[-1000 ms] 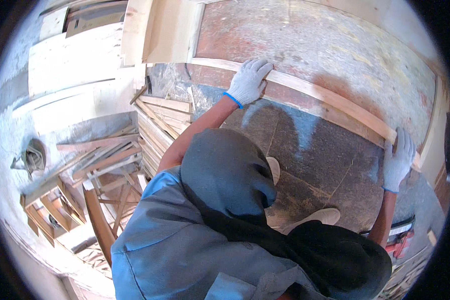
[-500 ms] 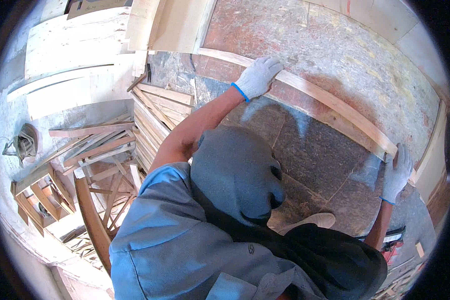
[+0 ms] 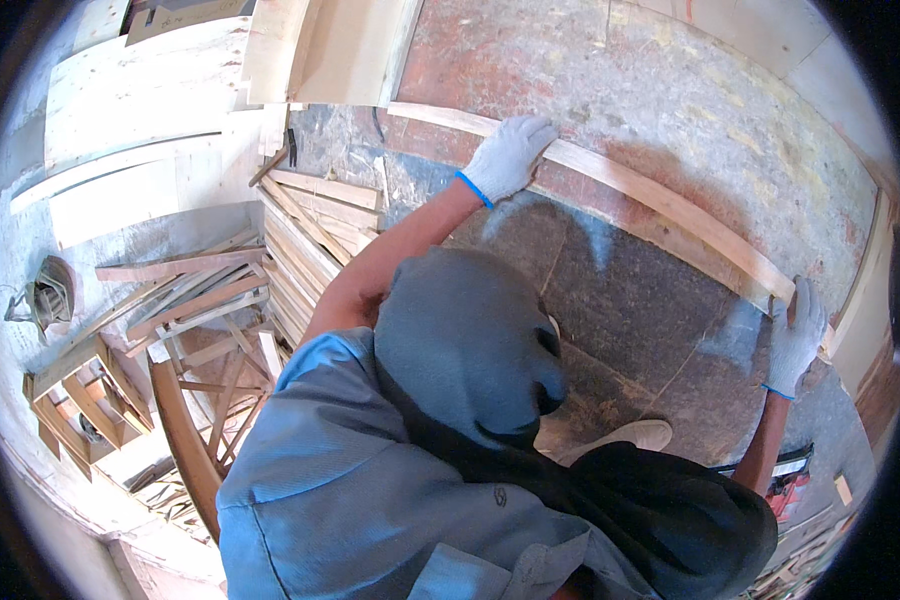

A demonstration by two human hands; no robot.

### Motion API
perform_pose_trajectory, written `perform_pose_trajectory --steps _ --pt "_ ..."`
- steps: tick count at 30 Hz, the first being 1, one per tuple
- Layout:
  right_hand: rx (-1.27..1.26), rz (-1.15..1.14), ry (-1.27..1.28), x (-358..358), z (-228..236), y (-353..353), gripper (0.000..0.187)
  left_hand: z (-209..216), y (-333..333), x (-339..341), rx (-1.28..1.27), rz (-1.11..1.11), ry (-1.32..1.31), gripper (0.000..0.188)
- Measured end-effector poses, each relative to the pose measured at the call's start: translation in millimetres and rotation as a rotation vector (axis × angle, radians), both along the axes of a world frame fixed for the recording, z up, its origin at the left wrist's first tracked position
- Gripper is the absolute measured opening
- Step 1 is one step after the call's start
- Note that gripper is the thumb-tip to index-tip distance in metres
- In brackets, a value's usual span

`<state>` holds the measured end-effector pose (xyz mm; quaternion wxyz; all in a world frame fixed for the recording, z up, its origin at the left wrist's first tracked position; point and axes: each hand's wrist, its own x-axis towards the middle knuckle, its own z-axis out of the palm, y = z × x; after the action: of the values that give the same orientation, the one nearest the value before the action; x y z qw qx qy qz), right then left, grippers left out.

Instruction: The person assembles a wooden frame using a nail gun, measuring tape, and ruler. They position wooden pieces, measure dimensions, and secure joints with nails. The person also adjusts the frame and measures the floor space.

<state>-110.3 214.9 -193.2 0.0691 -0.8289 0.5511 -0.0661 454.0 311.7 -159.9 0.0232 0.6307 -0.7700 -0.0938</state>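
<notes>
A long, pale wooden strip (image 3: pixel 660 195) lies along the near edge of a worn, stained work surface (image 3: pixel 590 80), and appears bowed in the fisheye picture. My left hand (image 3: pixel 510 158), in a white knitted glove with a blue cuff, is closed over the strip left of its middle. At the strip's right end is my right hand (image 3: pixel 796 335), gloved the same way. Its thumb and fingers are around that end, with the fingers fairly straight. The undersides of both hands are hidden.
Stacked wooden slats (image 3: pixel 300 240) lie left of my left arm, beside a heap of loose wood pieces (image 3: pixel 200 295). A fan-like device (image 3: pixel 48 295) stands at far left. Pale boards (image 3: pixel 150 100) fill the upper left. A red object (image 3: pixel 790 495) is below my right hand.
Both hands keep their places on the strip. The right hand's fingers have shifted slightly upward at its end, and the whole view has moved a little.
</notes>
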Motion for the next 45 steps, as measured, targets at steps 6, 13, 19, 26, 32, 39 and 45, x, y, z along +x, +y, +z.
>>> perform_pose_trajectory --steps 6,13,19,26,32,39,45 --pt "0.011 0.016 0.003 -7 -5 1 0.053 1 -13 1 0.047 -0.019 -0.037 0.051" --pt "0.034 0.011 -0.016 -4 0 -2 0.053 1 -9 1 -0.015 0.007 0.045 0.049" --pt "0.037 -0.002 -0.027 -2 5 -1 0.054 3 -11 1 0.0 0.009 0.089 0.048" --pt "0.019 0.013 0.012 -1 4 -2 0.054 0 -5 0 -0.023 0.054 0.101 0.047" --pt "0.076 -0.004 -0.001 12 8 -5 0.054 2 -3 11 -0.024 0.053 0.121 0.05" --pt "0.098 -0.114 -0.01 24 20 10 0.054 13 -15 7 0.092 -0.011 0.072 0.058" --pt "-0.142 -0.2 -0.278 53 55 22 0.052 31 -23 0 0.169 -0.03 -0.057 0.057"
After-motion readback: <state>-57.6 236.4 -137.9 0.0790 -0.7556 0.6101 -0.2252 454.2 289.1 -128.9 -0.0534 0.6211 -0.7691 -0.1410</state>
